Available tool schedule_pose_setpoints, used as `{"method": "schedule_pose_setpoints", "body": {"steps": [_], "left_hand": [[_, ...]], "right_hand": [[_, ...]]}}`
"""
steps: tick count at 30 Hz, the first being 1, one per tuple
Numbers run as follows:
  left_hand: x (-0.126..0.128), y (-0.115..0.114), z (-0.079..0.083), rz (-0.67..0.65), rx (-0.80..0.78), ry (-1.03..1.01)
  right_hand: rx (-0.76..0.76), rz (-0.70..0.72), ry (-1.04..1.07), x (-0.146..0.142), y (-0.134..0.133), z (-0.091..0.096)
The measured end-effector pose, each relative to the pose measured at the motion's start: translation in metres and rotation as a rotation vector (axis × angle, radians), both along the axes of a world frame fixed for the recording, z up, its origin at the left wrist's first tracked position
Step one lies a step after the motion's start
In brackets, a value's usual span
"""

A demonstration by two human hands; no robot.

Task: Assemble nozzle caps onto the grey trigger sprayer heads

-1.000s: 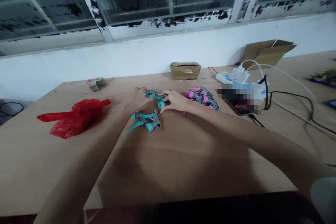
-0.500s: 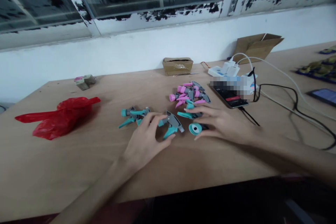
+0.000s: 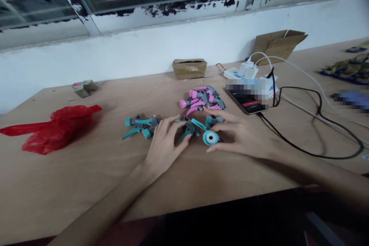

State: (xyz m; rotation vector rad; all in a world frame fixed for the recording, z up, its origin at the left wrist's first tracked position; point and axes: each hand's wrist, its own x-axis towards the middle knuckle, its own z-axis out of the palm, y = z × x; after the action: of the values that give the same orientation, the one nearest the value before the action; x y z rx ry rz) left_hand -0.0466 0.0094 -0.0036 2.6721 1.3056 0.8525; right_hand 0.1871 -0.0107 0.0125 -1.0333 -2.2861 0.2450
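Observation:
My left hand [image 3: 164, 144] has its fingers and thumb curved round a grey and teal trigger spray head [image 3: 190, 126] low over the table. Just to the right, my right hand [image 3: 240, 133] curls round another trigger spray head [image 3: 210, 137], whose teal collar faces me. A further teal and grey spray head [image 3: 211, 121] lies under the right fingers, partly covered. Left of my left hand sit several teal and grey spray heads [image 3: 138, 125] in a small group. Behind my hands is a pile of pink and grey spray heads [image 3: 201, 99].
A red plastic bag [image 3: 62, 127] lies at the left, with small greyish blocks [image 3: 85, 88] behind it. Along the wall stand a small cardboard box [image 3: 189, 70] and an opened one [image 3: 278, 46]. A phone [image 3: 246, 100], power strip [image 3: 233, 73] and cables [image 3: 311, 155] occupy the right.
The spray head in my left hand has turned and sits lower, nearer the right hand's spray heads. The collar at my right hand faces me more. The whole view has shifted slightly.

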Motion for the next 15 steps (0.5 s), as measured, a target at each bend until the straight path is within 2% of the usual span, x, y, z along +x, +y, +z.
{"method": "schedule_pose_setpoints", "body": {"steps": [3,6,11,15], "left_hand": [[0.001,-0.006,0.008,-0.02,0.032,-0.172],[0.005,-0.013,0.013,-0.035,0.059,-0.295],[0.013,-0.023,0.008,-0.139,-0.019,-0.322],[0.015,-0.025,-0.001,-0.145,-0.049,-0.305]], "right_hand": [[-0.095,0.011,0.079,-0.003,-0.001,0.009],[-0.06,0.033,0.089,-0.008,0.004,0.009],[0.086,0.076,0.084,-0.015,0.014,-0.009],[0.187,0.094,0.041,-0.016,0.015,-0.027]]}}
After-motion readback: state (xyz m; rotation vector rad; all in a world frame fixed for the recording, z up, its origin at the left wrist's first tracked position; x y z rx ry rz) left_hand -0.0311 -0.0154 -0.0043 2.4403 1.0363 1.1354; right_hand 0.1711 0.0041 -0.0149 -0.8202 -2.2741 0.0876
